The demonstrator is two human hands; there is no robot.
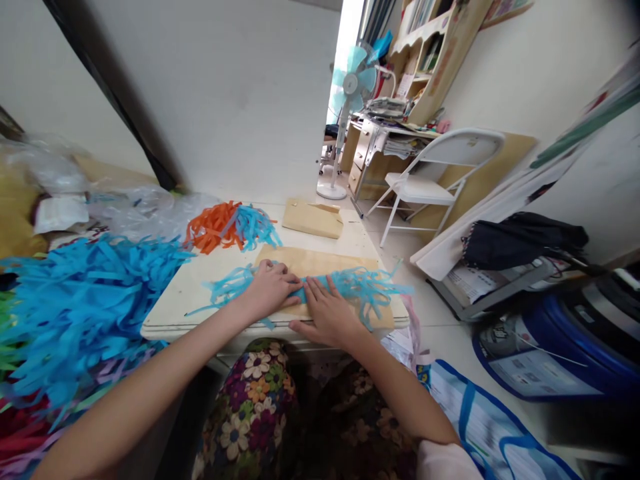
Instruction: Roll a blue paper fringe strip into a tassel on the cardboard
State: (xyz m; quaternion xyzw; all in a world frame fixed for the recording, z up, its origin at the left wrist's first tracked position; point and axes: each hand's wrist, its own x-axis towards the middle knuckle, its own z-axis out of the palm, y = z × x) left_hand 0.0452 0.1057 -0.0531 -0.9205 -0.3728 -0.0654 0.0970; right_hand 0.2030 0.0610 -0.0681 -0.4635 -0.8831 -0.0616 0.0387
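Head view: both hands rest on a blue fringed bundle [353, 279], which lies crosswise near the front edge of a cream tabletop [175, 299]. Its loose strips fan out past the hands on either side, the right-hand ends reaching the tabletop's right edge. Beneath it is a sheet of brown paper [280, 255].

The left hand [273, 287] has its fingers bent over the bundle (whether they pinch it, I cannot tell), with the thumb stretched toward the middle. The right hand [330, 310] lies flatter, palm down, its fingers extended onto the bundle and unclenched, the thumb pointing left over the near edge. The two sets of fingertips come close together around the bundle's middle.

Farther back on the tabletop, an orange fringed bunch [215, 227] touches a light-blue bunch [255, 225], and to their right lies a folded piece of brown card [313, 219]. A large heap of blue strips [90, 307] fills the left side, just beside the tabletop, with crumpled clear plastic [145, 210] behind it. Beyond stand a fan [351, 83] and a white folding chair [425, 187].
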